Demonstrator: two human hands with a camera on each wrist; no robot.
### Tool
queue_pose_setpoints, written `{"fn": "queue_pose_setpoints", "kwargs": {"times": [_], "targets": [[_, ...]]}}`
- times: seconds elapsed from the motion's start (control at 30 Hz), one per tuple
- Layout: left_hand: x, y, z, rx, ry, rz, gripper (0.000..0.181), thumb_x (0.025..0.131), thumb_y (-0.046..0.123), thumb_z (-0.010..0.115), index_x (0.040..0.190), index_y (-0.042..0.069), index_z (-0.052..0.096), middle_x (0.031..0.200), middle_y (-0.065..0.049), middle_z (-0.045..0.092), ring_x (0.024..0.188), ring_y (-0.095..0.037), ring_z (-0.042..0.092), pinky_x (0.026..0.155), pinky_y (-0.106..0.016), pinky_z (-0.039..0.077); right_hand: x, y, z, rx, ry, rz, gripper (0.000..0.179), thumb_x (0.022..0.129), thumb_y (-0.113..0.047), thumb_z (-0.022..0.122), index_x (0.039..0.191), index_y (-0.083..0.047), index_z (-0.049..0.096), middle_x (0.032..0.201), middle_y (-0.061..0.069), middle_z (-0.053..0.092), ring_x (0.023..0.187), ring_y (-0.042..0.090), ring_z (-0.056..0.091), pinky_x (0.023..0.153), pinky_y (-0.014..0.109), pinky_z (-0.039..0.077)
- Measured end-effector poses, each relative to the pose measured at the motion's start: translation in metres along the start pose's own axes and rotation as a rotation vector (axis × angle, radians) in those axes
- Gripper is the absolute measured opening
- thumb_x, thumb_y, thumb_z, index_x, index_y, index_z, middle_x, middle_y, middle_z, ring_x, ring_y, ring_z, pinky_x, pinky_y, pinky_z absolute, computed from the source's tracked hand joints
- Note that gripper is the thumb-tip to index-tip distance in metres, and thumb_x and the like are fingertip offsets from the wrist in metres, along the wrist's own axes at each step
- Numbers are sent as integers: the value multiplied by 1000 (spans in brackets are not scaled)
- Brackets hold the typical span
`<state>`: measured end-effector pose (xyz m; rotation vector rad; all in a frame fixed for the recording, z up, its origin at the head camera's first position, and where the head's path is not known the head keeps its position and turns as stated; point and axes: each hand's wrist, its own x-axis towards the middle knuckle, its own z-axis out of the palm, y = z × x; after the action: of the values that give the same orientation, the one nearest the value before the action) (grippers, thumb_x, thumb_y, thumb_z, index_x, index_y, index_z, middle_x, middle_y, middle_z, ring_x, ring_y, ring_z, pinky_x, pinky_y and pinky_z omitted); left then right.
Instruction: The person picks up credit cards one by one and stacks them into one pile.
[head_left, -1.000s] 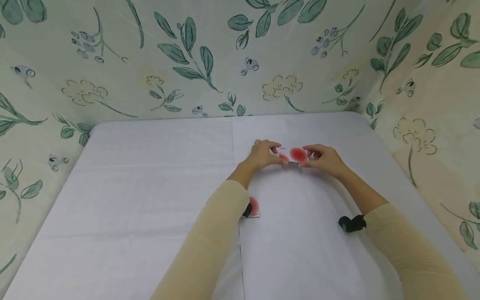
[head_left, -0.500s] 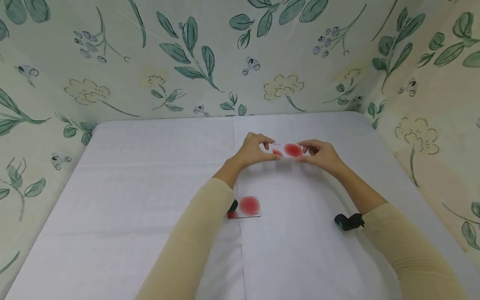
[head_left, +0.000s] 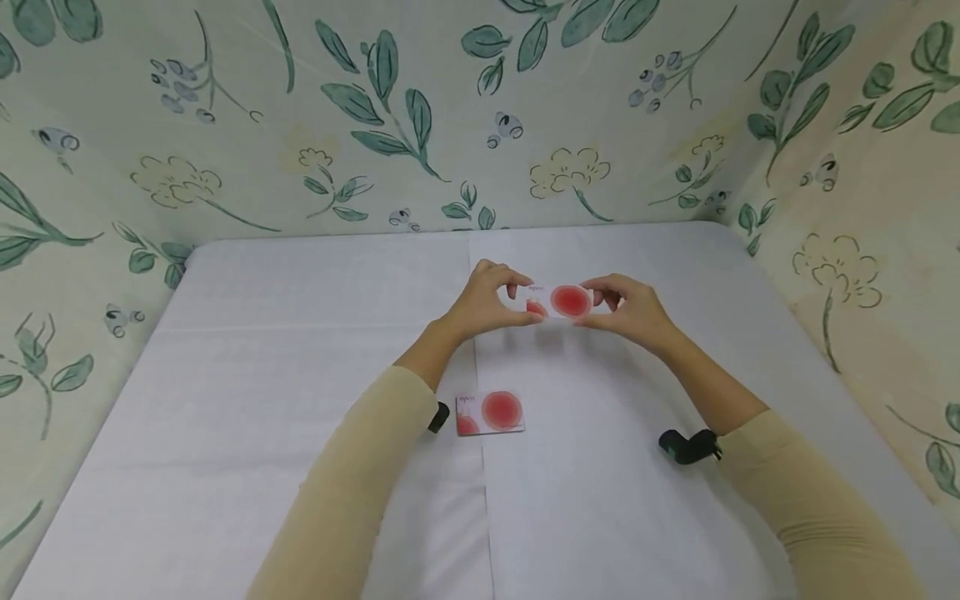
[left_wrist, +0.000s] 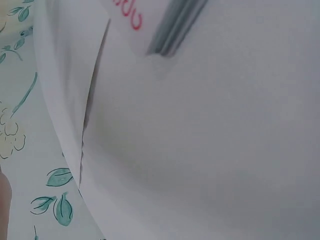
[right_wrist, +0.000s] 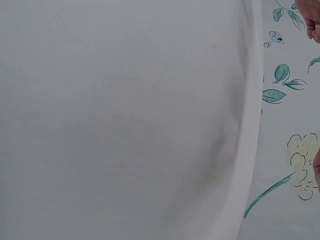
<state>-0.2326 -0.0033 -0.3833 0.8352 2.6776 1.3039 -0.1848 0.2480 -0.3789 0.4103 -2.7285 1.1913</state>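
Between my two hands is a small flat white box printed with a red disc and a partial red shape. My left hand pinches its left end with thumb and fingers. At the opposite end, my right hand pinches it the same way. The box is raised over the far half of the table. A matching flat box lies on the tablecloth nearer to me, beside the left wrist; its grey ridged side and red lettering show in the left wrist view. Only bits of the right hand appear in the right wrist view.
A white cloth with a seam down its middle covers the table. Leaf-and-flower patterned fabric rises behind and at both sides. Black wrist cameras stick out by the sleeves.
Both hands have carried the pinched box leftward and slightly up in the head view. The left forearm has shifted left, uncovering the whole box on the table.
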Motion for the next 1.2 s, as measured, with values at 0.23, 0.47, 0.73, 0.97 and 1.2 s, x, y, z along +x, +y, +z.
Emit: {"fn": "queue_pose_setpoints", "kwargs": {"times": [0.23, 0.47, 0.73, 0.97, 1.2], "targets": [[-9, -2, -14, 1, 16, 52, 49, 70, 39, 82, 109, 14, 66, 91, -10, 57, 106, -15, 37, 78, -29, 44, 3, -13, 6, -8, 8, -46, 52, 70, -23, 84, 114, -4, 64, 88, 8, 56, 79, 27, 46, 61, 16, 39], [-23, -6, -26, 34, 54, 112, 50, 68, 37, 84, 108, 14, 66, 85, -5, 53, 101, -15, 38, 76, -29, 42, 4, -30, 12, -10, -6, -121, 51, 68, -18, 86, 112, -3, 65, 86, 8, 56, 76, 19, 45, 61, 17, 40], [-42, -5, -40, 70, 93, 181, 50, 66, 32, 86, 106, 10, 65, 81, -2, 50, 99, -17, 38, 76, -31, 40, 5, -44, 18, 4, -38, -206, 53, 64, -16, 88, 110, -4, 66, 82, 7, 54, 75, 17, 44, 62, 18, 39], [-58, 1, -44, 75, 85, 146, 50, 67, 33, 85, 106, 8, 65, 83, -8, 52, 100, -17, 37, 74, -32, 41, 2, -51, 20, -19, -54, -271, 53, 62, -17, 90, 108, -5, 67, 79, 2, 51, 74, 15, 44, 62, 18, 38], [-74, 1, -44, 57, 102, 152, 48, 66, 32, 85, 103, 8, 65, 79, 2, 48, 99, -16, 38, 73, -32, 42, -7, -60, 24, -21, -88, -253, 55, 62, -20, 89, 110, -6, 66, 80, 8, 53, 75, 15, 45, 62, 23, 41]]}}
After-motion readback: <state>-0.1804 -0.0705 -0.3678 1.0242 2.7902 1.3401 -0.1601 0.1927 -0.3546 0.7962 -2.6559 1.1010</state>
